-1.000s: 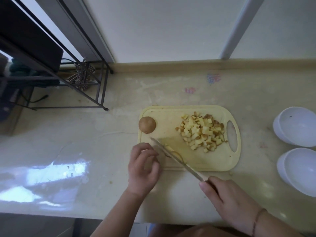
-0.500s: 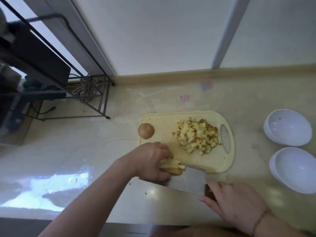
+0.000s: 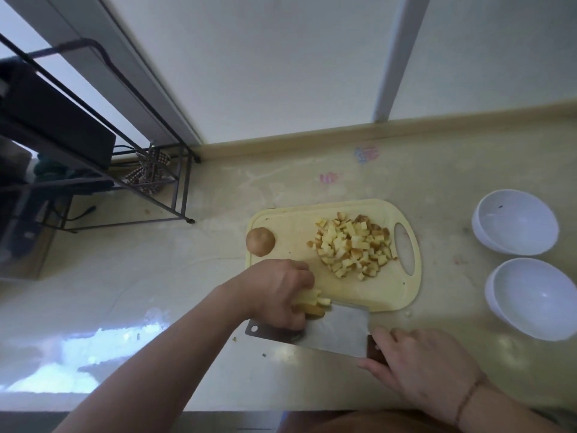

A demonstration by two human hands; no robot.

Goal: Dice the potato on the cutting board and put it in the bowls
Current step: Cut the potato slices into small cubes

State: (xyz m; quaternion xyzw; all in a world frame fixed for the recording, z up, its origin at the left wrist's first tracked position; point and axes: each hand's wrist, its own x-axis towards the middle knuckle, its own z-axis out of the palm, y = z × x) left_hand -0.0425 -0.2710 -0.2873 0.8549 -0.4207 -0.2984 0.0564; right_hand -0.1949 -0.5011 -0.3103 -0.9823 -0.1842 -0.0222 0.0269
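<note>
A pale yellow cutting board (image 3: 287, 228) lies on the counter. A heap of diced potato (image 3: 352, 245) sits on its right half, and a whole small potato (image 3: 260, 241) rests at its left edge. My left hand (image 3: 278, 292) grips a bundle of potato strips (image 3: 313, 303) at the board's near edge. My right hand (image 3: 427, 368) holds the dark handle of a cleaver (image 3: 331, 331), whose wide blade lies nearly flat beside the strips. Two white bowls (image 3: 515, 221) (image 3: 537, 296) stand to the right of the board; I see no potato in them.
A black wire rack (image 3: 150, 170) with a checked cloth stands at the back left of the counter. A raised ledge and a window frame run along the back. Small potato crumbs lie near the board's front right corner.
My left hand has shifted onto the potato strips and gathered them into a bundle. The cleaver has turned from edge-down across the board to lying nearly flat at the near edge.
</note>
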